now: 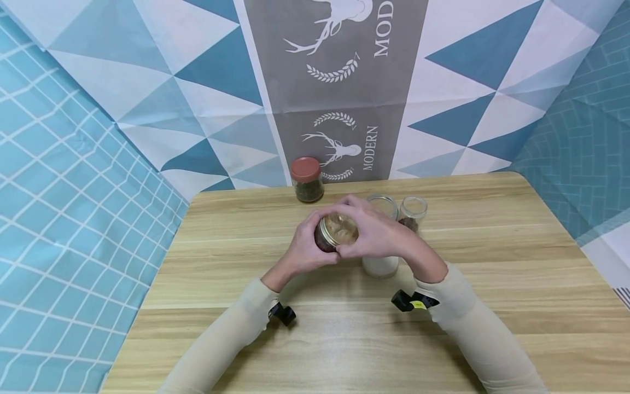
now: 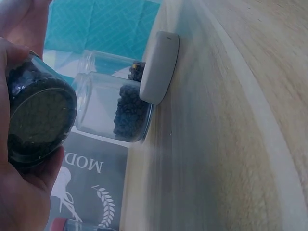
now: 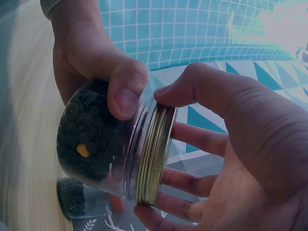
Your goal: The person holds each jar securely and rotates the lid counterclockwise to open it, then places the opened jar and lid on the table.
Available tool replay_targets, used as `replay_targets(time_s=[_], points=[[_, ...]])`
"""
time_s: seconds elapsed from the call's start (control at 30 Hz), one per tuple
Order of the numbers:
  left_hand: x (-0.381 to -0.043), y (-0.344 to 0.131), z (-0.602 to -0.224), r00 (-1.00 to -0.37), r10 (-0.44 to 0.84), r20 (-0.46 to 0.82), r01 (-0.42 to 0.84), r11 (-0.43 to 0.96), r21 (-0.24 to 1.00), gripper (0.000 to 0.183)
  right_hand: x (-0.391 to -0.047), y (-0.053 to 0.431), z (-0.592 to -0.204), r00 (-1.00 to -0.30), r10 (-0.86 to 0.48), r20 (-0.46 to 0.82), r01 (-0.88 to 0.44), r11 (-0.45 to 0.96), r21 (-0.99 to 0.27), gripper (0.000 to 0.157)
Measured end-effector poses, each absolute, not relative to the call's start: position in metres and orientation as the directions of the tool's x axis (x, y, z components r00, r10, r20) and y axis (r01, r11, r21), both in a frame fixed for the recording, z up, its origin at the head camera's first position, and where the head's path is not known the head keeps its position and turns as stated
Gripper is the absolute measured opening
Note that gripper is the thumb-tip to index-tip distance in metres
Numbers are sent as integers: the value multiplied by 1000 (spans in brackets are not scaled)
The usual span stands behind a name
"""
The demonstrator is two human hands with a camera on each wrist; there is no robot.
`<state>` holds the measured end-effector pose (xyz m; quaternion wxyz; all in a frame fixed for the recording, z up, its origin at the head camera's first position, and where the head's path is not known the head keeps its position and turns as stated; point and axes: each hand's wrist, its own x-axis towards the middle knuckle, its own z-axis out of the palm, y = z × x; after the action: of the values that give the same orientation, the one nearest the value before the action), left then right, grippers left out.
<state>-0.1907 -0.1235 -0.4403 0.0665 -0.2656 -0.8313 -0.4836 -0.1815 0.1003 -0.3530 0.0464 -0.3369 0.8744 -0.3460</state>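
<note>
Both hands hold up one glass jar filled with dark bean-like pieces and one yellow piece. My left hand grips the glass body, its thumb across the side below the neck. Around the gold screw lid curl the fingers and thumb of my right hand. The lid sits on the jar's mouth, and the jar is tilted, its round base facing the left wrist camera. Beyond the right hand stands a lidless glass jar, partly filled with dark pieces.
A white round lid lies on the wooden table beside the lidless jar. Another open glass jar with dark contents stands to its right. Toward the back wall is a jar with a red lid.
</note>
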Motion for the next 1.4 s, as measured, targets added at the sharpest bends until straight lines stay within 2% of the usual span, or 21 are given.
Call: replay_targets(time_s=[0.3,0.6,0.83,1.4], points=[[-192,-123,-442,-840,383,383,524,394,755,95,-182,102,-352,-761,-634,140,-560,532,-635,79],[-191,-126,-441,-857,392,335,485,391,782,100,-182,105,-347,-770,-624,131,-543,534,-648,79],[-189,-129,-439,-873,369,318,457,394,798,94,-184,109,-346,-770,-620,147,-550,530,-646,74],[-189,-145,-438,-884,319,341,443,343,828,91,-188,133,-343,-797,-579,172,-531,535,-658,74]])
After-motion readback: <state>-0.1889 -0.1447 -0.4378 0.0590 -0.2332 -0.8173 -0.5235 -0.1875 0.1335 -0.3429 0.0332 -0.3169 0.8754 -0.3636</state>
